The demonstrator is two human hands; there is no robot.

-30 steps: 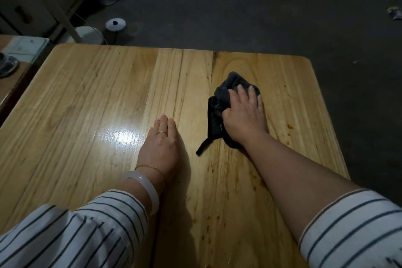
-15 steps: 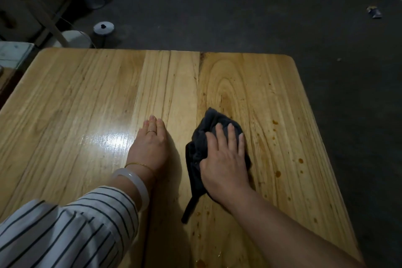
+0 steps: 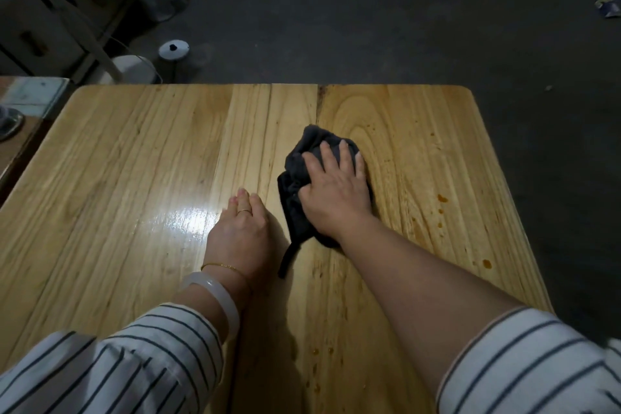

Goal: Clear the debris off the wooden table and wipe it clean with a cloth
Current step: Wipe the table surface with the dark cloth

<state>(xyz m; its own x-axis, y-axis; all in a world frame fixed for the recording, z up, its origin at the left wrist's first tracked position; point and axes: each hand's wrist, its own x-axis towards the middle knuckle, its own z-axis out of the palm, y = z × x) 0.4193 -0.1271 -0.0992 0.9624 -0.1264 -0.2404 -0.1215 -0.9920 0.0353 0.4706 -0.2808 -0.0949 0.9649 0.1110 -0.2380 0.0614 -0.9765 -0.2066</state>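
Observation:
A pale wooden table [image 3: 134, 161] fills most of the view. A crumpled dark grey cloth [image 3: 304, 158] lies on its middle right part. My right hand [image 3: 336, 188] presses flat on the cloth with spread, fairly straight fingers. A thin strip of the cloth trails toward me. My left hand [image 3: 242, 232] rests flat on the bare wood just left of the cloth, a ring on one finger and bracelets at the wrist. Small orange-brown stains [image 3: 443, 199] dot the table's right side and its near part.
Dark floor surrounds the table at the back and right. Beyond the far left corner stand a white bucket [image 3: 134, 69], a small round white object [image 3: 173, 49] and white furniture. A second table with a metal dish [image 3: 8, 121] adjoins on the left. A scrap [image 3: 607, 7] lies on the floor.
My right hand pulled the cloth toward me, then pushed it back away across the table's middle right. My left hand stayed in place.

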